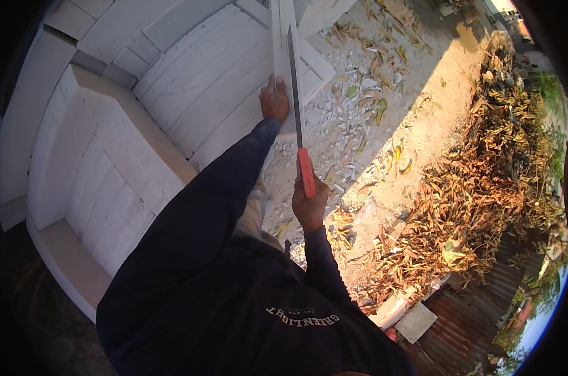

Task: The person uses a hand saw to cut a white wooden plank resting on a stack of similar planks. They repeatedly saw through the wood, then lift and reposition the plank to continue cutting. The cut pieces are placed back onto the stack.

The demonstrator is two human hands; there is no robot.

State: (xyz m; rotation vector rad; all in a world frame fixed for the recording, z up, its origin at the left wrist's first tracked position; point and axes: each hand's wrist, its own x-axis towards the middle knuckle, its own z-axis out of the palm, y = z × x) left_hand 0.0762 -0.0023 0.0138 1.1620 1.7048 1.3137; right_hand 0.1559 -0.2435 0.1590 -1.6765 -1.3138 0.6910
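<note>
My right hand (310,200) grips the red handle (306,166) of a long-bladed handsaw (297,106), which points away from me along the right side of a long pale strip (278,44). My left hand (274,100) is on that strip, left of the blade, its fingers partly bent against it with fingertips partly hidden. Beneath the strip is a stack of white planks or blocks (196,81) with straight seams across its top.
More stacked white blocks (108,175) fill the left side. Dusty ground (372,144) with white chips and fallen leaves lies to the right, beside a large heap of dry leaves (459,207). Rusty corrugated sheets (459,326) and a pale slab (415,319) are at lower right.
</note>
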